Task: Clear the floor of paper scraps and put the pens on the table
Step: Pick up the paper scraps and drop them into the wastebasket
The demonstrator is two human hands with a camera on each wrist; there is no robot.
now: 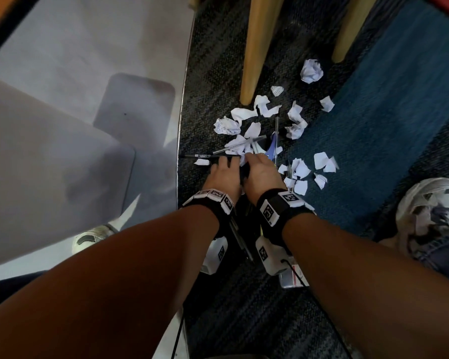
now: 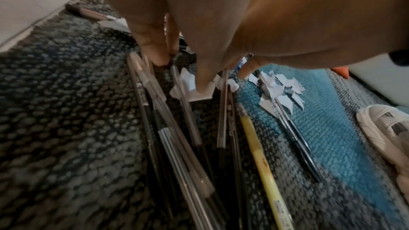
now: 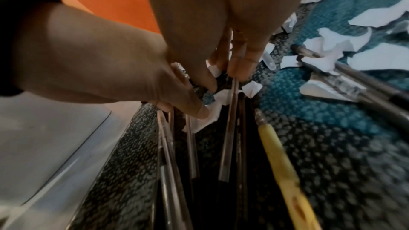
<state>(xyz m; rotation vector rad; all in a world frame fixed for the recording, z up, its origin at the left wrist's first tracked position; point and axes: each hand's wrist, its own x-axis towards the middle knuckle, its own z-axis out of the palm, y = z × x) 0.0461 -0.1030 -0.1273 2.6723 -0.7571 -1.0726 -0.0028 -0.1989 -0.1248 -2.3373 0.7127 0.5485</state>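
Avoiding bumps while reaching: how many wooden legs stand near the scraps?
2: one wooden leg beyond the paper scraps, another right of it near the crumpled ball; others possibly unseen.

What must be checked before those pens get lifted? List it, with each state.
1. Pens gathered side by side: ok.
2. Yellow pen inside the bundle: not ok, it lies slightly apart.
3. Left hand and right hand gripping the bundle: cannot tell.
4. Paper scrap clear of the bundle: not ok, it lies among the pen ends.
5. Black pen beyond the left hand collected: not ok.
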